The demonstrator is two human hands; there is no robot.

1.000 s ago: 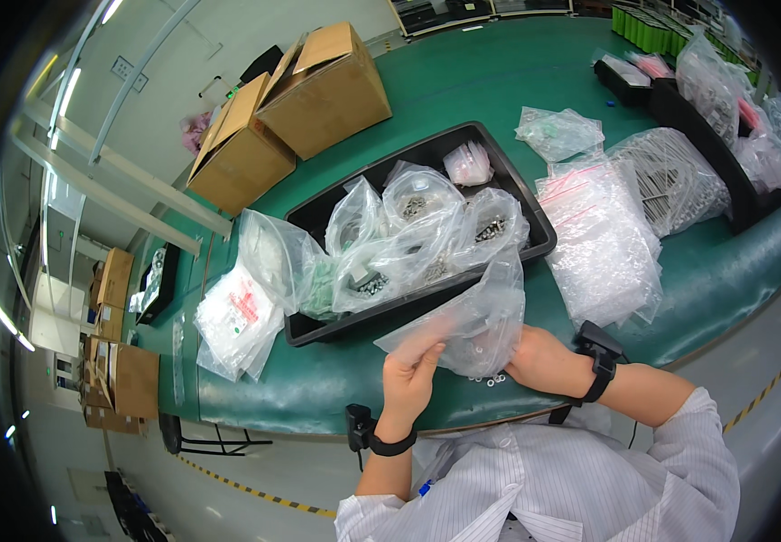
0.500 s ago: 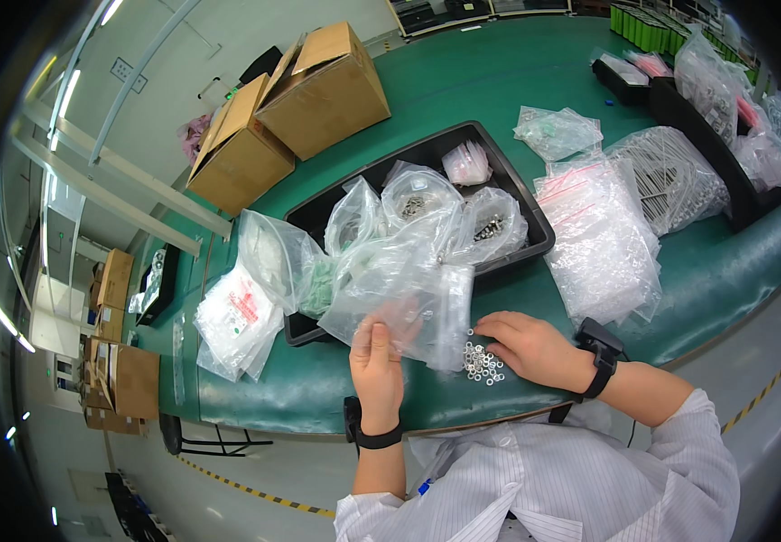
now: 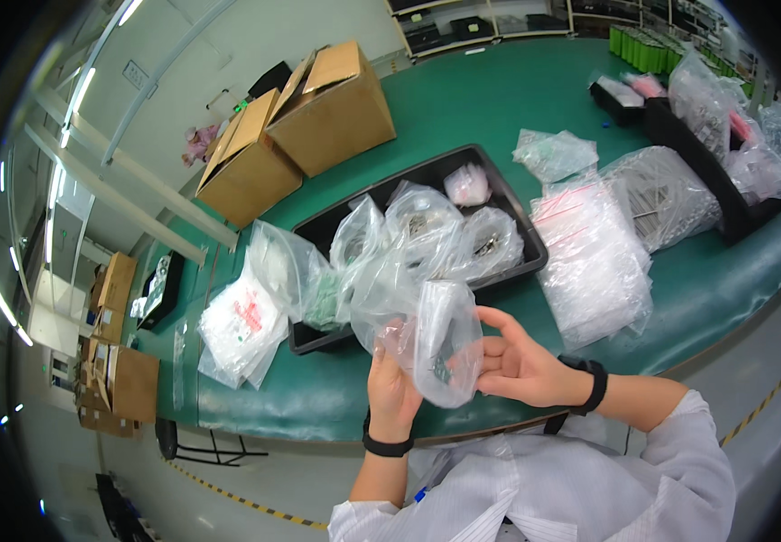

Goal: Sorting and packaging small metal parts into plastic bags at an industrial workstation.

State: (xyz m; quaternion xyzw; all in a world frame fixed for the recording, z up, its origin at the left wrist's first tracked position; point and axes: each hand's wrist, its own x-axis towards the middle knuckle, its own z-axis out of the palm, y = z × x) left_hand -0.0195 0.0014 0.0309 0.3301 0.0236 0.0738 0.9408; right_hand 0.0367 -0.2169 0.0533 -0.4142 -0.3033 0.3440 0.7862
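Note:
A clear plastic bag (image 3: 446, 348) is held up over the front edge of the table, its mouth gaping wide. My left hand (image 3: 394, 390) is closed on the bag's left side, with some fingers behind the film. At the right side of the mouth, my right hand (image 3: 528, 369) grips the rim, thumb low and index finger stretched along the top. The small metal washers are out of sight, with the bag and right hand over their spot. Behind the bag, a black tray (image 3: 535, 244) holds open bags of metal parts (image 3: 422, 226) and a green-tinted bag (image 3: 325, 303).
White packets (image 3: 244, 316) lie left of the tray. To its right are a stack of clear zip bags (image 3: 594, 271), a bag of long metal rods (image 3: 666, 199) and a small clear bag (image 3: 555, 155). Cardboard boxes (image 3: 332, 108) stand farther back.
My right hand has left the washers on the table and come up to the bag's rim. The bag's mouth has opened wide. My left hand has shifted slightly right.

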